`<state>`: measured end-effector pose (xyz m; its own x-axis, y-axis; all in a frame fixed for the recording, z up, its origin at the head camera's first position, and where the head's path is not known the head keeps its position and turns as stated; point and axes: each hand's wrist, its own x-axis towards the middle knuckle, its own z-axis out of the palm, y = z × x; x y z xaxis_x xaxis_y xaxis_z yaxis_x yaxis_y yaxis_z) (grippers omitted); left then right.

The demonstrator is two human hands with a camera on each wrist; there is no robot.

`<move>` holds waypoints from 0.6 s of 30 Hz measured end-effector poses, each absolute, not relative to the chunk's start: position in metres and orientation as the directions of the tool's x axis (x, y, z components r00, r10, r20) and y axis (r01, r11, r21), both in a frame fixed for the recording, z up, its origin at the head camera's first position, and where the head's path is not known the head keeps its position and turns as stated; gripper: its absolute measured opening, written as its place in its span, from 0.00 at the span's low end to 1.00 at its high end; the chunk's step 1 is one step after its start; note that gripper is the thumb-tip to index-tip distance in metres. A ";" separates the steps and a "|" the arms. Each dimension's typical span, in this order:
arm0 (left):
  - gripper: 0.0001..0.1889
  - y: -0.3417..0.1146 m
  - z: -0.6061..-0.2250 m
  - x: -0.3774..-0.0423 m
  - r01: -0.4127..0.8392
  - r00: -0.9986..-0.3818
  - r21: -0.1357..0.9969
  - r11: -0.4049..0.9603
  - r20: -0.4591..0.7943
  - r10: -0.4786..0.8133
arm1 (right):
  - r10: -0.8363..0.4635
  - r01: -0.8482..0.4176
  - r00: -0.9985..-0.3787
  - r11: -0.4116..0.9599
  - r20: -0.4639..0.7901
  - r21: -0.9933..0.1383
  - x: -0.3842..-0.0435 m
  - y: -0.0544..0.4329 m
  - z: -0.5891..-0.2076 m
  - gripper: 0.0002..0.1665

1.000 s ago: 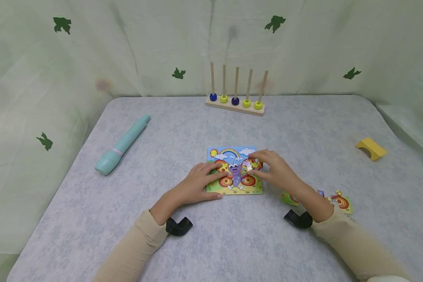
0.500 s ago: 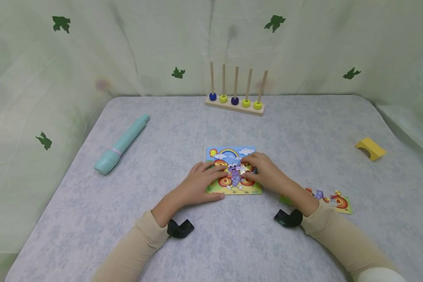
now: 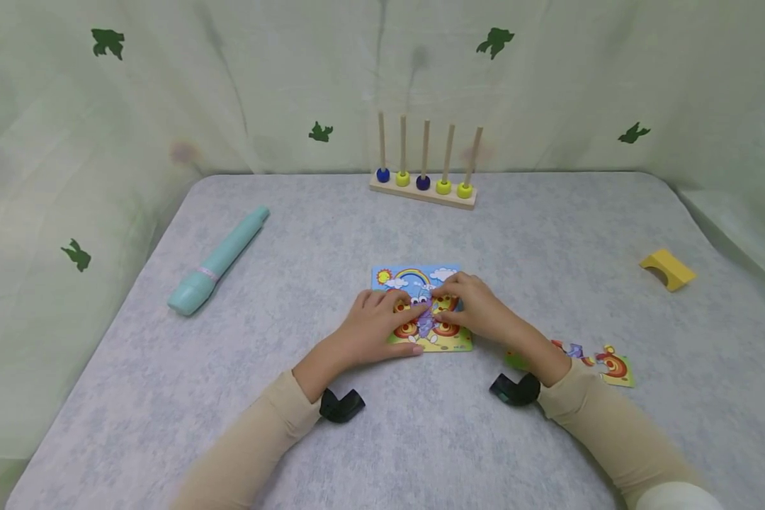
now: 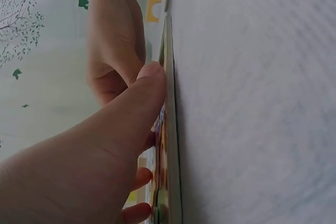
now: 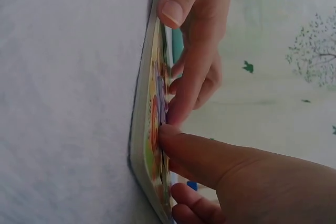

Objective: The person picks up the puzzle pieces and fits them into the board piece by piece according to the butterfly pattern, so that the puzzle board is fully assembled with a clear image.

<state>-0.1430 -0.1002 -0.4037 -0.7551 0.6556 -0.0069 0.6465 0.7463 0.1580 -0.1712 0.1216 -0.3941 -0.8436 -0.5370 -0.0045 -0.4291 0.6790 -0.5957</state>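
Observation:
A butterfly jigsaw puzzle (image 3: 446,346) with a rainbow and sun lies flat in the middle of the table. My left hand (image 3: 371,327) rests over its left half, fingers stretched across the picture and thumb along the front edge. In the left wrist view the left thumb (image 4: 149,80) lies at the board's edge (image 4: 170,114). My right hand (image 3: 482,308) is on the upper right wing, pinching a yellow-and-red puzzle piece (image 3: 445,304) between thumb and fingers. The right wrist view shows the right thumb (image 5: 173,137) low on the pieces, close to the left fingertips.
Loose puzzle pieces (image 3: 614,365) lie to the right, partly hidden by my right forearm. A wooden peg stand (image 3: 423,191) with beads is at the back. A teal microphone-shaped object (image 3: 219,262) lies left, and a yellow arch block (image 3: 668,269) far right.
My right hand has moved left with the piece, from the board's right edge to beside the butterfly's body. The left hand has shifted slightly right, its fingers reaching the butterfly's middle.

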 end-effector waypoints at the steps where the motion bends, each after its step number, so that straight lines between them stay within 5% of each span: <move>1: 0.37 -0.099 -0.403 -0.144 0.643 -0.759 0.143 0.753 -0.016 0.651 | -0.542 -0.435 -0.840 0.679 -0.005 -0.591 -0.171 0.122 -0.394 0.24; 11: 0.36 -0.097 -0.397 -0.142 0.625 -0.767 0.172 0.761 -0.046 0.640 | -0.646 -0.577 -0.761 0.633 0.059 -0.516 -0.178 0.137 -0.396 0.23; 18: 0.38 -0.121 -0.395 -0.133 0.547 -0.806 0.312 0.777 -0.056 0.590 | -0.615 -0.551 -0.789 0.692 0.019 -0.467 -0.178 0.138 -0.396 0.24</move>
